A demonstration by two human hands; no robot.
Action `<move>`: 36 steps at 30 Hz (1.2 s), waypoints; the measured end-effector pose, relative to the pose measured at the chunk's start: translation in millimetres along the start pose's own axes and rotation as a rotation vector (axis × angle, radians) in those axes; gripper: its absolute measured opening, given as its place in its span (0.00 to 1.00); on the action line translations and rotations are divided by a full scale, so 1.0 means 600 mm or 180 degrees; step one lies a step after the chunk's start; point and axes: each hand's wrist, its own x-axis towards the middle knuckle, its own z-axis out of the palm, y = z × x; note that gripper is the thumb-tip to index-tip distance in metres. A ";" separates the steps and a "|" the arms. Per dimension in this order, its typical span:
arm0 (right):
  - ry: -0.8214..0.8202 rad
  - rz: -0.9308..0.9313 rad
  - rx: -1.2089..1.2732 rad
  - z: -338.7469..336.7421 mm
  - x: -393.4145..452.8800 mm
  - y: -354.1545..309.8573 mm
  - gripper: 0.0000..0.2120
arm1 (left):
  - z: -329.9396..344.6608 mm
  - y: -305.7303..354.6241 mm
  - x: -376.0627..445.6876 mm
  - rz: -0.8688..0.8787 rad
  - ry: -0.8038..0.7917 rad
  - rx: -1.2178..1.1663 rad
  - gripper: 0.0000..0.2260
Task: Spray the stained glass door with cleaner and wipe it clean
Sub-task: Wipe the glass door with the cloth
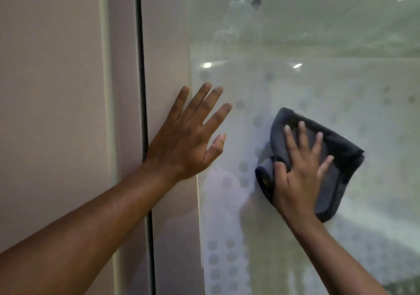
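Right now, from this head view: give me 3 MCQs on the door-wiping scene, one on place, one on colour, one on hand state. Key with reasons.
1. Where does the left hand rest?
A. across the door frame edge and the glass door
B. on the cloth
C. hanging off the door

2. What colour is the microfibre cloth?
A. white
B. dark grey
C. yellow

3. How does the right hand lie?
A. clenched in a fist, holding nothing
B. fingers spread, pressing the cloth to the glass
C. gripping a spray bottle

Key: 1 A, its palm lies over the frame and its fingertips over the frosted glass; 2 B, the folded cloth is dark grey; 3 B, spread fingers lie flat on the cloth.
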 end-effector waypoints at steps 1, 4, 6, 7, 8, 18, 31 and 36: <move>-0.0184 -0.0587 -0.0139 0.004 0.009 -0.015 0.35 | -0.001 -0.001 0.000 -0.0039 0.0013 -0.0016 0.29; -0.0643 -0.2017 -0.0530 -0.004 0.054 -0.021 0.34 | -0.006 0.000 0.000 -0.0277 0.0094 0.0053 0.30; -0.0663 -0.2170 -0.0596 -0.010 0.111 -0.028 0.33 | -0.009 0.000 0.001 -0.0468 0.0170 0.0130 0.31; -0.0631 -0.1985 -0.0550 -0.011 0.141 -0.042 0.32 | -0.009 -0.001 -0.001 -0.0573 0.0198 0.0156 0.32; -0.0585 -0.1740 -0.0462 -0.010 0.170 -0.064 0.31 | -0.009 -0.002 -0.004 -0.0703 0.0226 0.0186 0.32; -0.0524 -0.1860 -0.0222 0.040 0.220 -0.201 0.30 | -0.002 0.010 -0.021 -0.1309 0.0355 0.0039 0.36; -0.1118 -0.1629 -0.0107 0.021 -0.236 -0.053 0.37 | -0.005 0.009 -0.028 -0.0978 0.0415 0.0135 0.41; -0.1454 -0.1644 -0.0264 0.020 -0.391 0.027 0.39 | -0.007 0.015 -0.031 -0.0893 0.0288 0.0225 0.40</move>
